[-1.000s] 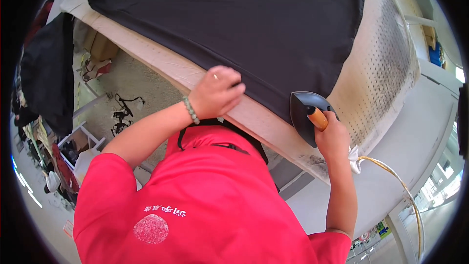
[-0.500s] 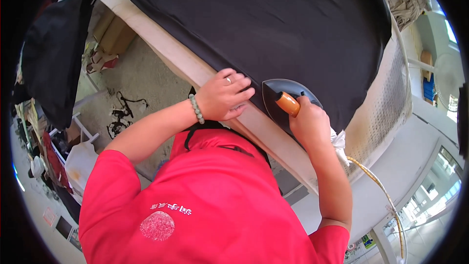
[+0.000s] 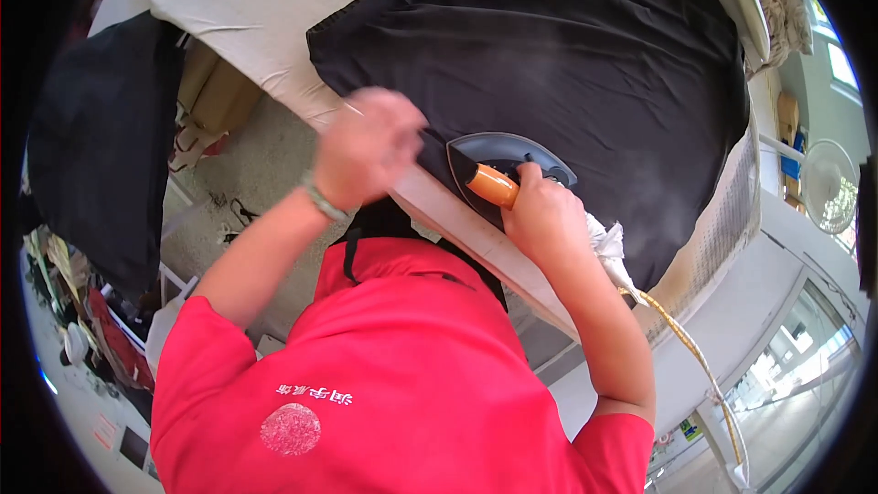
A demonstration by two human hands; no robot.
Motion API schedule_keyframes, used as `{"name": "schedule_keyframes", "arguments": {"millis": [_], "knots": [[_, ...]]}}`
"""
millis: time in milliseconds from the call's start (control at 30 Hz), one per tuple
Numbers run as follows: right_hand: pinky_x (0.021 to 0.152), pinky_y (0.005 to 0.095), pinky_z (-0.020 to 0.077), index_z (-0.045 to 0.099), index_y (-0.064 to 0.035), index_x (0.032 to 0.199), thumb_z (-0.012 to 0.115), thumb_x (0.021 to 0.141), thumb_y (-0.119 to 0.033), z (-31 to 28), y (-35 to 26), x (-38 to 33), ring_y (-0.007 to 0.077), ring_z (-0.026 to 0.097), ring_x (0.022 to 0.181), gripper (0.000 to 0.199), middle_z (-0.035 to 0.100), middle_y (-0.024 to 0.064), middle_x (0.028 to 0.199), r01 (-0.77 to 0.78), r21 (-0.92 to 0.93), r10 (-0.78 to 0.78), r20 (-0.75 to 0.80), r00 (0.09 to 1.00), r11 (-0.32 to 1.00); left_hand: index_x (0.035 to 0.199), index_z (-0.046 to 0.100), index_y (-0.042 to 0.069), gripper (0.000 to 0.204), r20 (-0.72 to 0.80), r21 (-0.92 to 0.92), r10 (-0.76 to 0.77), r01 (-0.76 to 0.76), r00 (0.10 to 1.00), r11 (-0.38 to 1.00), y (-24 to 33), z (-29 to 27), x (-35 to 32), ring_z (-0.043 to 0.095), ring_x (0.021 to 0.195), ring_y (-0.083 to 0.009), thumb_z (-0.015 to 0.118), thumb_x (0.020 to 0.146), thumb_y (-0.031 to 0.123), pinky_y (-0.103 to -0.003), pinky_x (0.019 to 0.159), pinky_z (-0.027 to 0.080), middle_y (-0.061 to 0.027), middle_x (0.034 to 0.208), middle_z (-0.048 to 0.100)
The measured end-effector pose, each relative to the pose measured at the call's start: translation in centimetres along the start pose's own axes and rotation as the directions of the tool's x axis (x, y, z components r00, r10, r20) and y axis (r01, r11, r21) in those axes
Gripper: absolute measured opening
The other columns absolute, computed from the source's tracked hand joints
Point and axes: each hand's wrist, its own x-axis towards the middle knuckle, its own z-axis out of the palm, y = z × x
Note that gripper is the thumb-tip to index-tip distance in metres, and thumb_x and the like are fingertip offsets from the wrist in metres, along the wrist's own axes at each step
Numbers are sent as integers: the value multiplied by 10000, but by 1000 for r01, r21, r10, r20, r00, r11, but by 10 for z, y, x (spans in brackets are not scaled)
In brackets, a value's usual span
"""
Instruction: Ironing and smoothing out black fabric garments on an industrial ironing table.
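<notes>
A large piece of black fabric (image 3: 567,64) lies across the pale padded ironing table (image 3: 247,0), with soft creases over its far part. My right hand (image 3: 551,224) is closed around the orange handle of a steam iron (image 3: 512,148). The iron rests on the fabric close to the table's near edge, its tip pointing left. To the left of the iron, my left hand (image 3: 370,148) is smeared by motion at the fabric's near edge. Its fingers are too blurred to show whether they hold the cloth.
A cord (image 3: 681,334) runs from the iron down to the right. Another black cloth (image 3: 101,146) hangs at the left, beside a brown carton (image 3: 217,91). A bundle of pale cloth (image 3: 777,14) is at the far right. Black scraps lie on the floor.
The iron and my right hand have moved left along the near edge. My left hand has shifted left and farther away. The fabric's left edge has moved right, baring more table, and creases have appeared.
</notes>
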Motion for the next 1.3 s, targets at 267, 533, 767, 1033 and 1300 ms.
{"name": "schedule_keyframes", "arguments": {"millis": [267, 533, 767, 1033, 1300], "knots": [[747, 526, 544, 515, -39, 1337, 720, 870, -266, 12, 83, -51, 448, 691, 848, 558, 713, 251, 901, -243, 131, 268, -225, 937, 961, 1276, 620, 44, 414, 47, -264, -483, 477, 875, 838, -96, -58, 41, 668, 962, -119, 738, 881, 88, -261, 760, 517, -47, 1171, 712], [701, 496, 546, 562, -81, 1334, 754, 836, -224, 44, 172, -112, 422, 691, 802, 552, 713, 207, 857, -306, 115, 325, -244, 914, 945, 1056, 673, 1, 311, 378, 123, -374, 355, 847, 927, -114, -67, 66, 653, 814, -277, 682, 954, 295, -372, 740, 508, -178, 914, 685], [768, 509, 557, 613, -151, 1262, 749, 797, -169, 31, 69, -50, 427, 698, 877, 485, 722, 212, 915, -304, 88, 311, -80, 947, 949, 952, 659, -27, 207, 161, -238, -456, 483, 875, 843, -96, -87, 71, 426, 612, -114, 676, 980, 178, -284, 579, 405, -89, 655, 503], [708, 497, 565, 476, 18, 1348, 747, 777, -193, -31, -116, 52, 428, 695, 741, 666, 692, 229, 758, 128, 329, -67, -189, 980, 936, 904, 677, -14, 130, 130, -131, -284, 301, 950, 945, -92, -87, 76, 565, 607, -304, 720, 907, 108, -333, 583, 448, -148, 750, 614], [767, 503, 557, 551, -36, 1279, 714, 787, -161, -25, -83, 34, 425, 701, 842, 533, 715, 242, 888, -80, 228, 100, -79, 992, 970, 877, 676, -1, 157, 82, -92, -277, 284, 957, 955, -93, -101, 82, 554, 601, -283, 736, 908, 141, -325, 565, 436, -132, 715, 595]]}}
